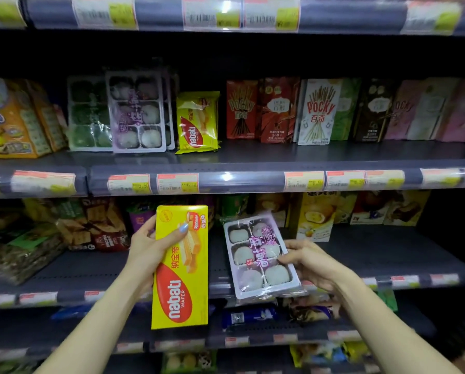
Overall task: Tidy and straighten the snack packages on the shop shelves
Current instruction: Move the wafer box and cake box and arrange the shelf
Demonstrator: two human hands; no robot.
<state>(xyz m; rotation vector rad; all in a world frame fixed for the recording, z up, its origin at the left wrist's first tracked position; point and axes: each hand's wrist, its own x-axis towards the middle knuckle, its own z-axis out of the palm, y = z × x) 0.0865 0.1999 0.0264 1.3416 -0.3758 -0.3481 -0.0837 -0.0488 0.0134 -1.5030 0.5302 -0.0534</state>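
Head view: my left hand (147, 244) grips yellow wafer box (181, 268) upright; my right hand (311, 263) pinches tilted mochi tray (261, 259), both before middle shelf (388, 255).

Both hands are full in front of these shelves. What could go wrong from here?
The left hand grips the tall yellow wafer box only near its top, so it might swing or slip. The right hand holds the mochi tray by one edge, tilted; it could drop onto the shelf edge below.

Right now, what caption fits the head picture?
Left hand holds a Nabati wafer box; right hand holds a mochi tray.
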